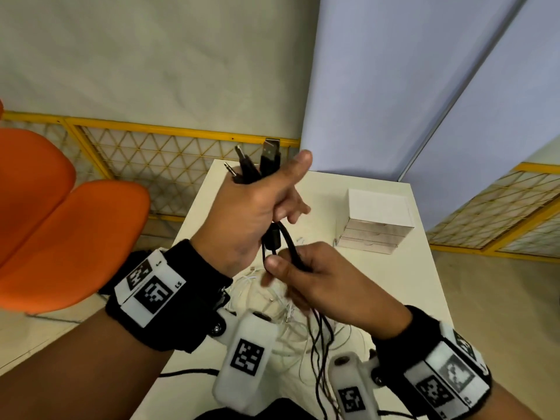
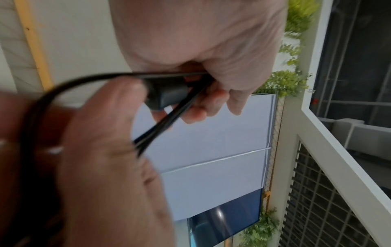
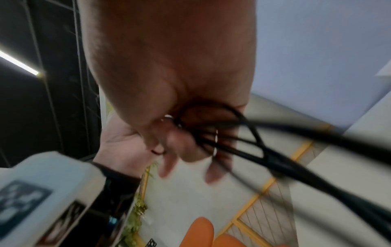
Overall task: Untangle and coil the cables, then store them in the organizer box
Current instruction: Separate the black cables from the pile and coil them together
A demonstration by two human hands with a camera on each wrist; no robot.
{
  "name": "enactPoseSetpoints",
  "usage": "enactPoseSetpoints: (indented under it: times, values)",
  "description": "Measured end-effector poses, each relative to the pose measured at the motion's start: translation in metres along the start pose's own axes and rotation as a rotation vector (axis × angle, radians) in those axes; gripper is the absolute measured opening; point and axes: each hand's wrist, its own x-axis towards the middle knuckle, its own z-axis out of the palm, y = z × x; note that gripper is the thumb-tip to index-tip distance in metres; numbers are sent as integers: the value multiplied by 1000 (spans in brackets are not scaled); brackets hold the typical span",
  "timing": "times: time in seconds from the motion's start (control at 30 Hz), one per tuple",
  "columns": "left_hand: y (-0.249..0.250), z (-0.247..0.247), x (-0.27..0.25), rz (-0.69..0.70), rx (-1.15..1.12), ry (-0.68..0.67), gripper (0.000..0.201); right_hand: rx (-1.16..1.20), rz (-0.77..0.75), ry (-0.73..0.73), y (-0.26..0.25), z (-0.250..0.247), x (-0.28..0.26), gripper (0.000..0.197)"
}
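Observation:
My left hand is raised over the white table and grips a bundle of black cables. Their plugs, among them a USB plug, stick up out of the fist. Just below it, my right hand pinches the hanging black strands between thumb and fingers, and the strands trail down to the table. The left wrist view shows a black block on the cable at my left fingers. In the right wrist view the black cables run blurred out of my right hand. A tangle of white cables lies under my hands. The white organizer box stands at the far right, shut.
Orange chairs stand left of the table. A yellow mesh fence runs behind it and along the right. A pale blue partition rises at the back. The table's far edge is near the box.

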Motion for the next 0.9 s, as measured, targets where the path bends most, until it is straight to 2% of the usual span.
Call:
enactPoseSetpoints:
  times: [0.07,0.17,0.27,0.4,0.5,0.63,0.7,0.73,0.8,0.87,0.9]
  values:
    - [8,-4,0,5,-54,24,54,6,21,20,5,5,-4,47]
    - [19,-13,-2,-59,-205,-12,58,-61,23,66,24,9,-14,51]
    - [26,-17,-6,-62,-213,-49,60,-149,102,56,69,7,-24,56]
    - [38,-22,-6,1,-199,-79,56,-183,295,105,149,7,-44,59]
    - [46,-31,-2,26,-215,-62,57,-236,513,87,207,4,-72,55]
    - [46,-34,-3,-18,-212,-43,55,-205,780,57,237,-2,-110,51]
    - [42,-32,-3,-58,-214,-18,54,-195,760,-61,230,-8,-119,40]
    - [41,-30,-3,-75,-217,-12,53,-161,725,-92,222,-13,-120,41]
    - [38,-25,-1,-101,-222,-16,52,-145,648,-137,195,-22,-116,68]
    - [33,-19,0,-126,-211,-25,52,-152,490,-42,151,-31,-95,79]
    - [30,-16,0,-135,-203,-36,52,-122,409,97,125,-35,-83,76]
